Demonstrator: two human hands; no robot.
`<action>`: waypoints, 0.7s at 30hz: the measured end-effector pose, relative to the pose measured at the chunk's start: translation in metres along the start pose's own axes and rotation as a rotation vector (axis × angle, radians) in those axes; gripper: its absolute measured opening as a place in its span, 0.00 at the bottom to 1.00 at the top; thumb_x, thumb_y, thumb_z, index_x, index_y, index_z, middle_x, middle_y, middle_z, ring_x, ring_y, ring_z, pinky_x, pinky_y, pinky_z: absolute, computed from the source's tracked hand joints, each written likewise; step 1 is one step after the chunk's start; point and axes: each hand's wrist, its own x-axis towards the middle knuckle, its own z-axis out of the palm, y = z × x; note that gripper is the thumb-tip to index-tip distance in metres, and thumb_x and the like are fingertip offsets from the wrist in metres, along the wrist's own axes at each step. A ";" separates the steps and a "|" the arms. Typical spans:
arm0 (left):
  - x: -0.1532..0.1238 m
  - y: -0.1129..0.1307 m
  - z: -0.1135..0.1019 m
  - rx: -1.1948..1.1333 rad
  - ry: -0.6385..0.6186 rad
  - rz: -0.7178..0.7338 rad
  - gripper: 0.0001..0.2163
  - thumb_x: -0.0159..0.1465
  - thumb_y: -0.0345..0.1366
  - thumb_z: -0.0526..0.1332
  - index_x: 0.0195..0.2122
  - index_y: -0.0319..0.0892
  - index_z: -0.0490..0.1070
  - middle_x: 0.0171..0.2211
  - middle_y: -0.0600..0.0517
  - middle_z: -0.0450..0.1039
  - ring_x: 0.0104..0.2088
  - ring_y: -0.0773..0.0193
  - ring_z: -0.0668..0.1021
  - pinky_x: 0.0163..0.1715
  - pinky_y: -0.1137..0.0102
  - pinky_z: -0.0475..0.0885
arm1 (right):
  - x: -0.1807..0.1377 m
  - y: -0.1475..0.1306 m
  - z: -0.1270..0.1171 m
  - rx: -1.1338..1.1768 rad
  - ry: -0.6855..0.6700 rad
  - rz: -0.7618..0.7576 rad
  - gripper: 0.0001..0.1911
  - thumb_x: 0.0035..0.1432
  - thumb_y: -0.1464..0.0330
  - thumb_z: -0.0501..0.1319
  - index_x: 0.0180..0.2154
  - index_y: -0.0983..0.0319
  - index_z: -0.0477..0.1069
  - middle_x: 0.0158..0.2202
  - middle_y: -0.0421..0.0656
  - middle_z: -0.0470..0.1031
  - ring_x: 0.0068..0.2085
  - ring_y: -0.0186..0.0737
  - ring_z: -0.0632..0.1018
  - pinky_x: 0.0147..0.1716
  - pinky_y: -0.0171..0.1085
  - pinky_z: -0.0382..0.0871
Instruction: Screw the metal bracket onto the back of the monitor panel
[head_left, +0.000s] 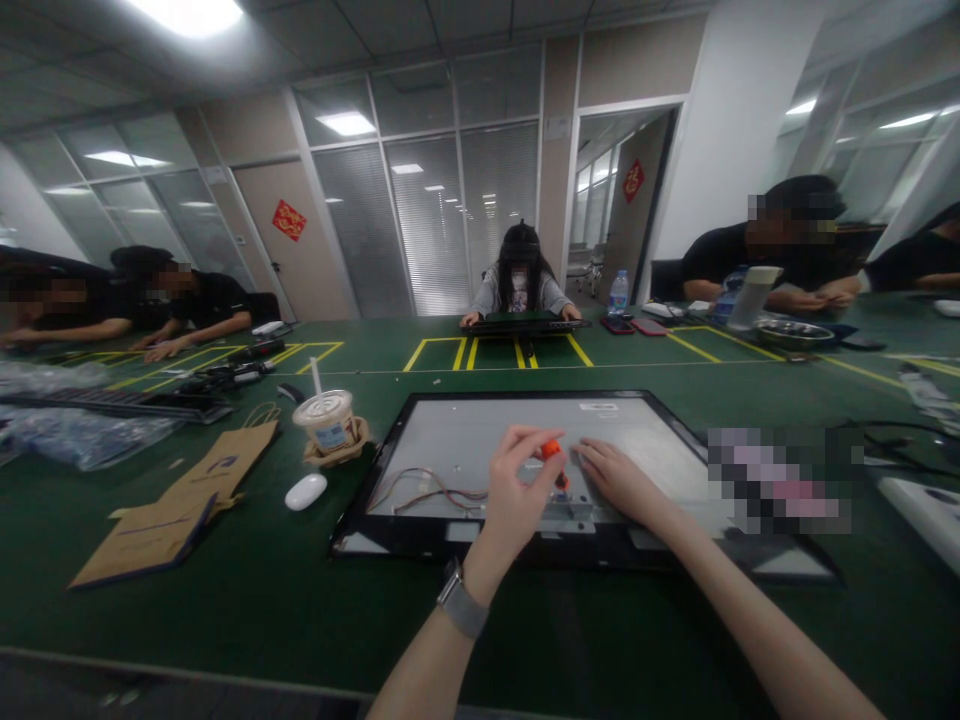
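A flat display panel (pixel 450 430) with a black frame and a grey metal back lies on the table before me. My left hand (pixel 517 480), with a watch on its wrist, grips a screwdriver (pixel 553 449) with an orange and black handle. The screwdriver stands over a small metal bracket (pixel 566 514) near the panel's front edge; its tip is hard to make out. Fingers stretched out, my right hand (pixel 611 475) rests on the panel's back beside the screwdriver. Thin coloured wires (pixel 427 490) run along the panel left of the bracket.
Left of the panel are a drink cup (pixel 324 420) with a straw, a white earbud-like case (pixel 306 491) and a brown paper bag (pixel 180 500). A white power strip (pixel 926 515) lies at right. Across the green table (pixel 262 620), a person (pixel 521 275) holds another dark panel.
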 end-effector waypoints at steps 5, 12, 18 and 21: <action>0.000 -0.001 0.001 -0.028 -0.046 -0.003 0.12 0.67 0.34 0.61 0.50 0.46 0.78 0.41 0.50 0.72 0.41 0.64 0.77 0.43 0.69 0.75 | 0.001 -0.003 -0.003 0.009 -0.016 -0.001 0.20 0.67 0.71 0.51 0.56 0.63 0.74 0.57 0.56 0.75 0.56 0.53 0.77 0.56 0.53 0.71; 0.000 -0.002 -0.002 -0.187 -0.162 -0.082 0.15 0.72 0.34 0.54 0.56 0.45 0.73 0.49 0.46 0.74 0.50 0.59 0.77 0.51 0.63 0.73 | 0.000 -0.005 -0.004 -0.011 -0.021 -0.004 0.21 0.68 0.71 0.50 0.57 0.64 0.73 0.57 0.56 0.74 0.56 0.53 0.76 0.56 0.53 0.71; -0.002 -0.004 0.002 -0.085 -0.089 -0.061 0.11 0.67 0.38 0.62 0.49 0.46 0.77 0.46 0.48 0.69 0.44 0.62 0.76 0.47 0.66 0.74 | 0.000 -0.004 0.000 -0.021 -0.012 0.011 0.21 0.68 0.71 0.49 0.56 0.62 0.73 0.57 0.56 0.75 0.56 0.53 0.77 0.56 0.53 0.71; 0.000 -0.005 0.001 -0.061 -0.072 -0.057 0.11 0.69 0.37 0.60 0.49 0.45 0.78 0.42 0.49 0.69 0.41 0.64 0.76 0.46 0.67 0.74 | 0.000 -0.004 -0.001 0.000 -0.010 0.013 0.20 0.67 0.71 0.50 0.56 0.62 0.73 0.57 0.55 0.75 0.56 0.52 0.77 0.56 0.53 0.71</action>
